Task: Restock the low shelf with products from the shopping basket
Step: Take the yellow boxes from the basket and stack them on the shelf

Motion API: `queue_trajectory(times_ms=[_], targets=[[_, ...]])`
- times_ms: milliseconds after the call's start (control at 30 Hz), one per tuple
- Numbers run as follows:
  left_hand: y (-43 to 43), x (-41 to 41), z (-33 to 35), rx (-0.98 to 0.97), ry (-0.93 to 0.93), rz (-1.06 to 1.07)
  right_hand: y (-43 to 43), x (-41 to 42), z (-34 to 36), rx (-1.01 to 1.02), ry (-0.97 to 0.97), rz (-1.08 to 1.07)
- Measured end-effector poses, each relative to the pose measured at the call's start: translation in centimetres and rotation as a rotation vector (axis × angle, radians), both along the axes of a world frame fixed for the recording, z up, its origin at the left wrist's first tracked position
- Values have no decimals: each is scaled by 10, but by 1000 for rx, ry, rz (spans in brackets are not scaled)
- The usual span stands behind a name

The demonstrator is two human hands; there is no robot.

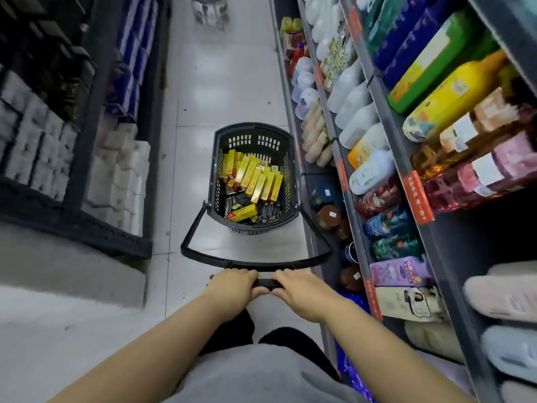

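Head view, the only one I have. Both hands are on the shopping basket's long black handle (191, 228). The left hand (232, 286) and the right hand (302, 289) sit side by side, fingers curled over the grip bar, a short stretch of which shows between them.

The shopping basket (252, 132) stands on the tiled aisle floor (220, 82), ahead of the person and just beside the right-hand shelving. I see yellow boxes (255, 175) heaped inside it, with small dark packs (270, 212) under them at the near end.

The low shelf (316, 177) runs along the basket's right side and holds brown-lidded jars (328, 216). I cannot read any labels.
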State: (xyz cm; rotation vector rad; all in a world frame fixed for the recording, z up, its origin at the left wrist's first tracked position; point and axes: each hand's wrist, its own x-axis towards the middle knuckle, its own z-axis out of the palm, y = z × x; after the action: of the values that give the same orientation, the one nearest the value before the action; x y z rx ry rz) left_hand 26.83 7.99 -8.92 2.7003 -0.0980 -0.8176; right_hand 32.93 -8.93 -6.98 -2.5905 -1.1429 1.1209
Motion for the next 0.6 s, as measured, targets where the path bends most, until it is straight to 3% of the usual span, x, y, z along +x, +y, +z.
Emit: queue_trajectory(times_ms=[233, 467, 600], targets=[[58, 129, 9, -114, 8, 33, 53, 126, 7, 17, -74, 13], [101, 239, -4, -100, -223, 69, 88, 261, -6, 94, -221, 192], [124, 325, 7, -135, -249, 175, 116, 352, 0, 120, -258, 211]])
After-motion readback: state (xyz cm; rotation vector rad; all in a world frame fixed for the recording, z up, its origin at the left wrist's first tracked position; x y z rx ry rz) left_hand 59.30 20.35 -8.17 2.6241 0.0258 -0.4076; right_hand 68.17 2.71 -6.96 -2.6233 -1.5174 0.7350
